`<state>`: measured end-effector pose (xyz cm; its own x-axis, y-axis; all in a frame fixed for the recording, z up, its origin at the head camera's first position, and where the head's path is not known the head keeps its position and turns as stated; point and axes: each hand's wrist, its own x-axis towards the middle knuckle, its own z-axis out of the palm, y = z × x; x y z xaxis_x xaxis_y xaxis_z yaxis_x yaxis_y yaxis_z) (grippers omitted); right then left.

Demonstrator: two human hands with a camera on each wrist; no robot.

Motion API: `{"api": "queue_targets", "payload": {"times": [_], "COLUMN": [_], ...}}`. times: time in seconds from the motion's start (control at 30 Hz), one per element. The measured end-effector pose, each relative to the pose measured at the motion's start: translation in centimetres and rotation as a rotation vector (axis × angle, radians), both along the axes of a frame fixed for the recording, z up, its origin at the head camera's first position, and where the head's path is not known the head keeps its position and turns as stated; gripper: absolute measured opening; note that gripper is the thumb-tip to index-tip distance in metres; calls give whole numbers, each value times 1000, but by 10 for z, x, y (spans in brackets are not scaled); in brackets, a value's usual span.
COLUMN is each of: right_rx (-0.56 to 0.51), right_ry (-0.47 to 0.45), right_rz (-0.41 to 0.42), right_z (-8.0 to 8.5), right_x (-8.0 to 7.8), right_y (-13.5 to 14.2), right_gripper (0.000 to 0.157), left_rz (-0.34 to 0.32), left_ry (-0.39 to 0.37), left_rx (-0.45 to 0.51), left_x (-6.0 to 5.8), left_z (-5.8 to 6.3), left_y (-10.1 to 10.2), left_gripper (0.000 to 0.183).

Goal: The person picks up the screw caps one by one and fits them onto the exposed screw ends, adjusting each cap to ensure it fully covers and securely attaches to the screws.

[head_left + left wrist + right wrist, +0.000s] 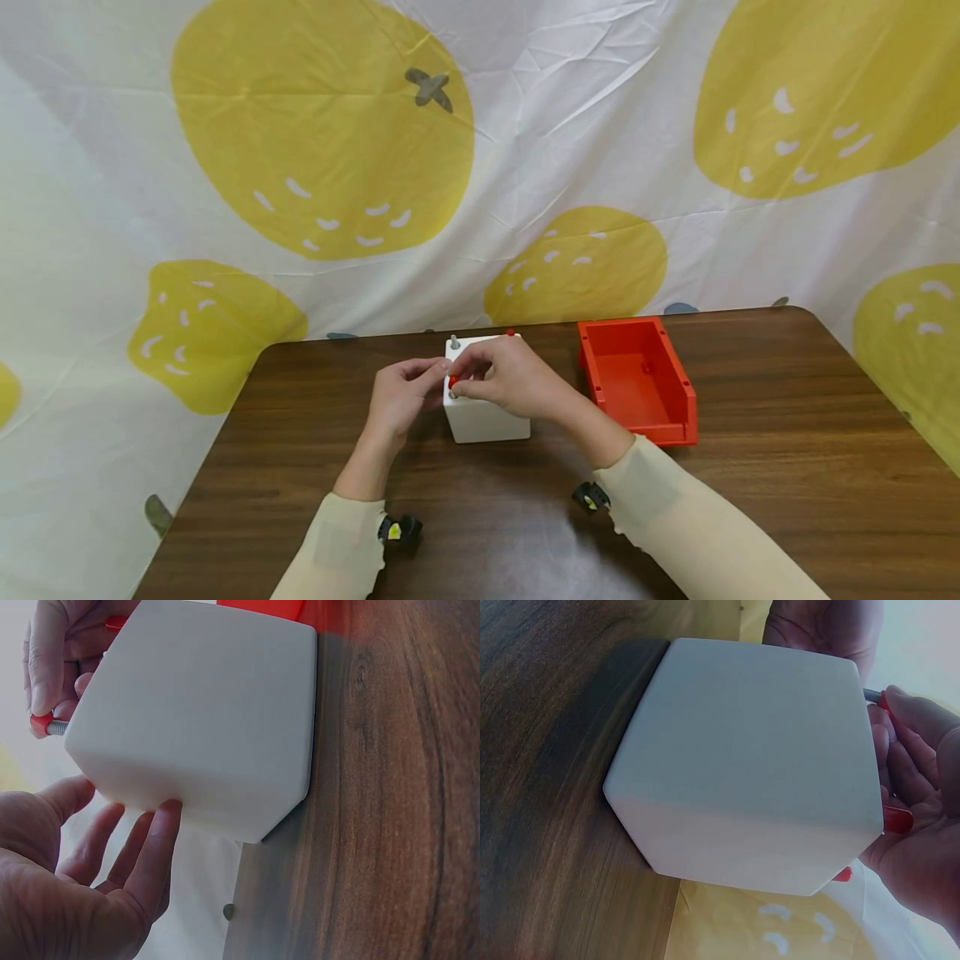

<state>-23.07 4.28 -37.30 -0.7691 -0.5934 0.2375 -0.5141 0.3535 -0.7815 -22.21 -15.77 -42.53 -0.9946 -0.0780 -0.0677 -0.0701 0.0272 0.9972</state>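
Note:
A white block (491, 423) stands on the table, with a bare metal stud (454, 342) at the back left of its top. My right hand (517, 379) pinches a red cap (453, 382) at the front left stud, whose threads show under the cap in the left wrist view. My left hand (400, 398) rests its fingertips against the block's left side, fingers mostly straight. Another red cap (511, 332) sits at the back right corner. From the right wrist view, one more red cap (898, 819) juts from the top beside my right palm.
To the right of the block lies a red open-fronted bin (637, 379) on the brown wooden table (780, 417). A white cloth (525, 167) printed with yellow fruit hangs right behind the table's far edge.

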Motion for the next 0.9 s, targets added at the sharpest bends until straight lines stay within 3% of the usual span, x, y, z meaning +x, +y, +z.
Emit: {"api": "queue_targets", "payload": {"times": [0.9], "right_rx": [116], "right_ry": [102], "right_rz": [1], "right_z": [-4], "right_x": [1], "right_y": [-3], "right_gripper": [8], "left_rz": [0], "left_ry": [7], "left_rx": [12], "left_x": [0], "left_z": [-1], "left_y": [0], "left_gripper": [33]}}
